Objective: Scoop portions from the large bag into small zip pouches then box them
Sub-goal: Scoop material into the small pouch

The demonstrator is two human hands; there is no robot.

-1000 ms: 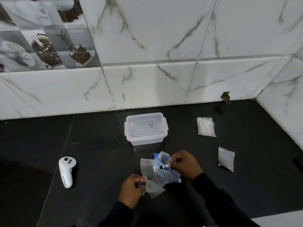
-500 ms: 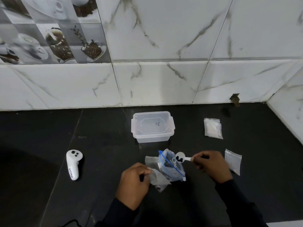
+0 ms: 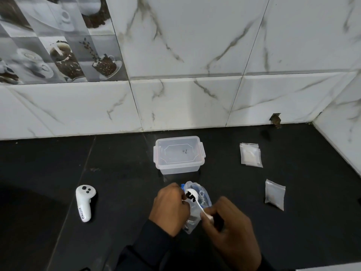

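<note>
Small clear zip pouch (image 3: 191, 224), surely limp and slippery, hangs pinched at its mouth in my left hand (image 3: 172, 208), against the blue-zipped large clear bag (image 3: 204, 201). My right hand (image 3: 230, 231) pinches the white plastic spoon (image 3: 192, 194) by its handle.

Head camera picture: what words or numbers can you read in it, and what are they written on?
On the white controller: dark handwritten letters along its grip, too blurred to read.
On the lid of the clear plastic box: a small dark scribble, unreadable.
Nothing else shows writing.
</note>
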